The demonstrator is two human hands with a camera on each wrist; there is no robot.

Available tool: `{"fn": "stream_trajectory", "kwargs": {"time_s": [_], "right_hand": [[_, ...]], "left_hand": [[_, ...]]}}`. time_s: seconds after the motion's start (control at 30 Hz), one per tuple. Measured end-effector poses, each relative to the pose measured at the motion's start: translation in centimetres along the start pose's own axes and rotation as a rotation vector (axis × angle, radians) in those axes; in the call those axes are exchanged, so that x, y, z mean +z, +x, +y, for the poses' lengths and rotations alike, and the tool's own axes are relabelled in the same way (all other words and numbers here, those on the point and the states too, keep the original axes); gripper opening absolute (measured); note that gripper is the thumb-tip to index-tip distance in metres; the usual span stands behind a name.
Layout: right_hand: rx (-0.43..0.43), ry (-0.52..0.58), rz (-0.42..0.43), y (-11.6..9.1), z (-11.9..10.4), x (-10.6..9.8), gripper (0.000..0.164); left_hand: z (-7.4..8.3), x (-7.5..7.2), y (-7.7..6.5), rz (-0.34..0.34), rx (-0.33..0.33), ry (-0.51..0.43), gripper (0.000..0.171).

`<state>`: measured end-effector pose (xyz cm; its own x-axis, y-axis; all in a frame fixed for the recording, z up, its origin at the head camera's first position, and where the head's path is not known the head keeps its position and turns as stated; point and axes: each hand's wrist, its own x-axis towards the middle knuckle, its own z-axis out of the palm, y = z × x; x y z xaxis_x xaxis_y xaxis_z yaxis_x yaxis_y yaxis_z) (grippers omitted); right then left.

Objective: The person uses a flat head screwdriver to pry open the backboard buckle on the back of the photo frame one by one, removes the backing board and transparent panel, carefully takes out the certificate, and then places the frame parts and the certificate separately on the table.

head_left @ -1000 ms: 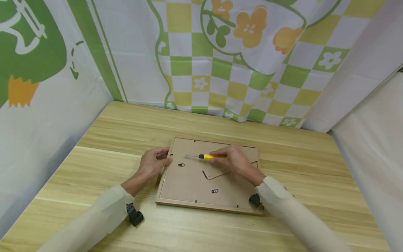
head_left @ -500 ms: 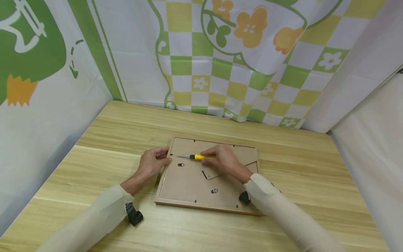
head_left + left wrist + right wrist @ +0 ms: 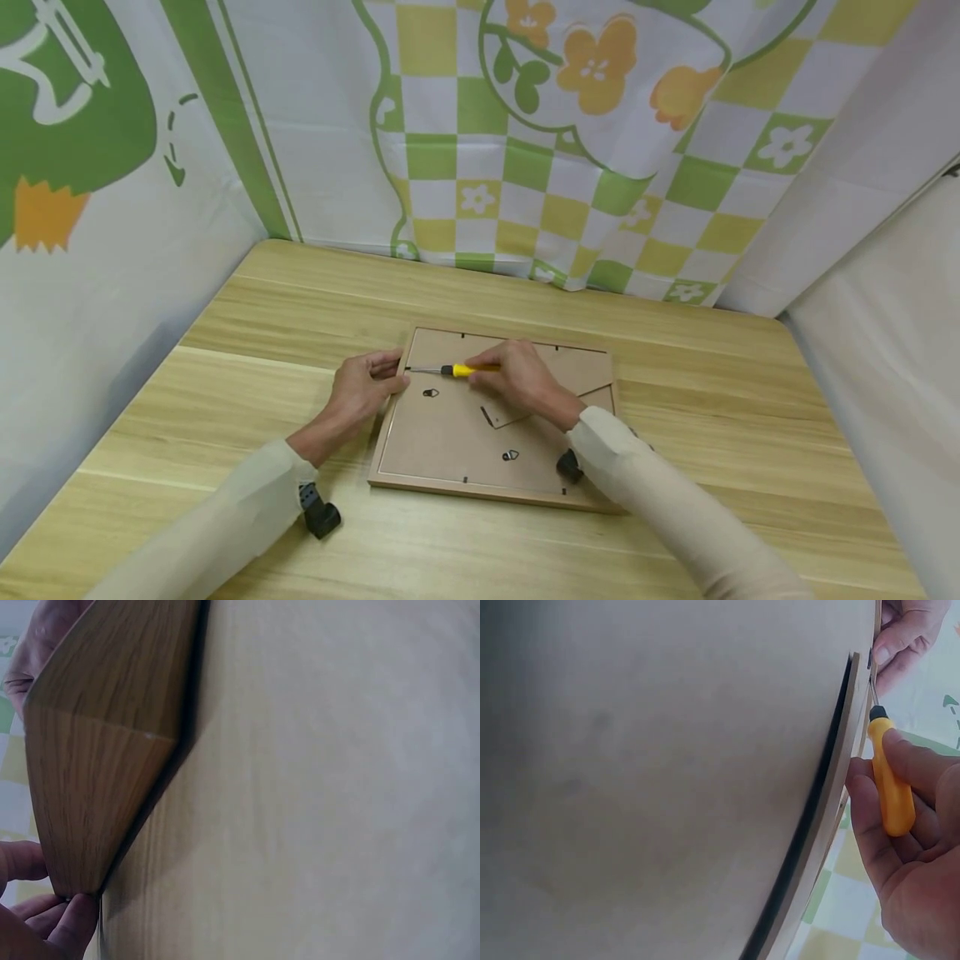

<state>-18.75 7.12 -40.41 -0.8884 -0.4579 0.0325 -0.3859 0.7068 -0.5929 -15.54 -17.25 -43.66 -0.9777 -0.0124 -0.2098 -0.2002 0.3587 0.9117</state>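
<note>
One screwdriver, one frame and two hangers show.

Soft, even light filled the head view; a faint bluish shadow dulled the white cloth beyond the left edge of the worktop, and a pale sheen lay toward its near edge. The wrist views were dimmer and hazy. In the left one, the picture frame cast a soft shadow; in the right one, the board nearest the lens was blurred and murky, the screwdriver crisper.

The wood-grain tabletop abuts a creased, flower-printed green, yellow and white checked hanging, flanked by a green-printed white left wall and pale right wall, evenly lit.
</note>
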Motion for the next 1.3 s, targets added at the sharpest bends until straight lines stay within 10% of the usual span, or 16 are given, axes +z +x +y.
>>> {"fn": "stream_trajectory", "kwargs": {"time_s": [0.4,0.67,0.87,1.1,1.3], "right_hand": [[-0.035,0.057,0.070,0.8,-0.4,0.7,0.026],[0.166,0.476,0.108,0.8,-0.5,2.2,0.028],[0.134,0.635,0.138,0.7,-0.6,2.6,0.031],[0.052,0.557,0.161,1.4,-2.2,2.4,0.027],[-0.060,0.259,0.187,2.3,-6.1,1.9,0.019]], "left_hand": [[-0.1,-0.2,0.1,0.006,0.000,0.010,0.049],[-0.3,-0.2,0.3,0.002,0.007,-0.001,0.049],[-0.1,-0.1,0.4,0.010,-0.003,-0.008,0.049],[-0.1,-0.2,0.4,0.003,-0.012,0.007,0.050],[-0.1,-0.2,0.5,-0.005,-0.003,0.003,0.050]]}}
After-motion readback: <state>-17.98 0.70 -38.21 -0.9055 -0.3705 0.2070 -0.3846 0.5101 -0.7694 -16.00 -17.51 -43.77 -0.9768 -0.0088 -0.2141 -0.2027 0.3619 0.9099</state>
